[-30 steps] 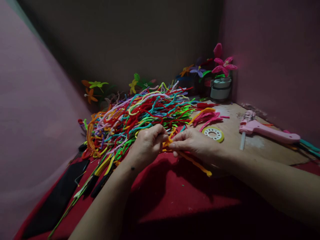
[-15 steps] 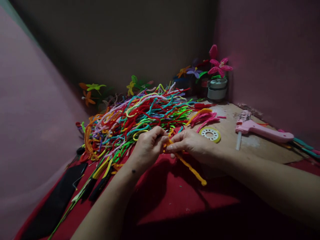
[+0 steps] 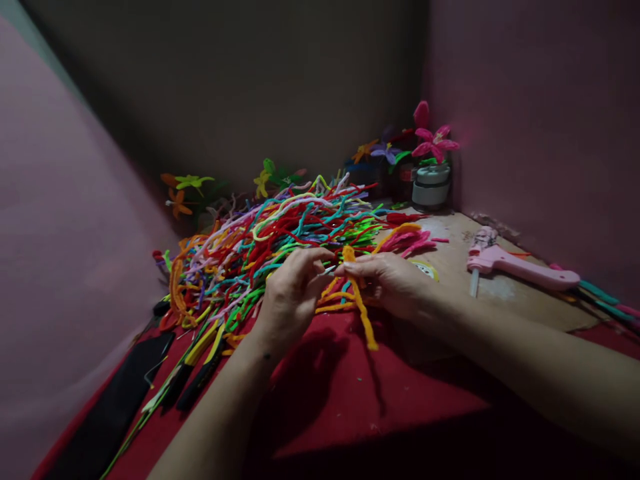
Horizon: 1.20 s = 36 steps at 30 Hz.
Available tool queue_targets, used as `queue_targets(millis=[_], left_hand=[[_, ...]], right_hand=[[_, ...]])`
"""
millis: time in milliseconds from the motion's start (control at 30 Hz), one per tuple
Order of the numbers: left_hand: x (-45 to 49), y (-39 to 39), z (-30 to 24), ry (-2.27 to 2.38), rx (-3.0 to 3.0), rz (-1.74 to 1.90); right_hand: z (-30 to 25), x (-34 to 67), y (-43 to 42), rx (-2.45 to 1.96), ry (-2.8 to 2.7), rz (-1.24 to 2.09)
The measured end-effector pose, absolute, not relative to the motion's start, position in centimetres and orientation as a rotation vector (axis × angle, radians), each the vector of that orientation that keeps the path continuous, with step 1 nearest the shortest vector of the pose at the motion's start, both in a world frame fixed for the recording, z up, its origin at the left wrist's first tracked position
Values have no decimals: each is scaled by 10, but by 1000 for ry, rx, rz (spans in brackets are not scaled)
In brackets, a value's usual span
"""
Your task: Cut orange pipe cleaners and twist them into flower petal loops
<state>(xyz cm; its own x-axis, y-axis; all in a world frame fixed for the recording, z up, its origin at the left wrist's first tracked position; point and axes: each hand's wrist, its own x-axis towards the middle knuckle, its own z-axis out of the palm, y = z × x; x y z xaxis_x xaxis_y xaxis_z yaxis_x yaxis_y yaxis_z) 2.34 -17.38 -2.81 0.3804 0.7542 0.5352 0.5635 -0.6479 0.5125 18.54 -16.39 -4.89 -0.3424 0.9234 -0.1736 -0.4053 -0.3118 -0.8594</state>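
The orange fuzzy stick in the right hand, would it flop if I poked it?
Maybe not much: the orange fuzzy stick juts from the right hand with a gentle bend, so it looks bendable. Being thin, it's likely light. Its fuzz probably isn't slippery.

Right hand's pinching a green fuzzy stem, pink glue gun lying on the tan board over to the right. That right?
Not quite, the colour's off: the head view shows the right hand pinching an orange fuzzy stem, not a green one. The rest holds: the pink glue gun lies on the tan board over to the right.
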Motion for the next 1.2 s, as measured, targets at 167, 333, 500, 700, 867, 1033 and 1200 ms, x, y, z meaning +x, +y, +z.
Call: queue_targets(millis=[167, 333, 500, 700, 867, 1033, 1200], left_hand=[[30, -176, -47, 899, 2945, 1085], [33, -180, -56, 648, 3060, 1171], [35, -185, -48, 498, 2995, 1200], [34, -192, -44, 459, 3091, 1170], [34, -193, -48, 478, 3078, 1139], [38, -197, -46, 392, 3002, 1220], [35, -207, -39, 367, 3355, 1055]], right_hand=[[-46, 185, -157, -853, -558, 1873], [-48, 184, -155, -883, -464, 1874], [-51, 184, -155, -776, -342, 2044], [-51, 181, -160, -797, -328, 2102], [-47, 183, -159, -889, -349, 2119], [-49, 181, -158, -901, -347, 2096], [-53, 175, -160, -919, -335, 2019]])
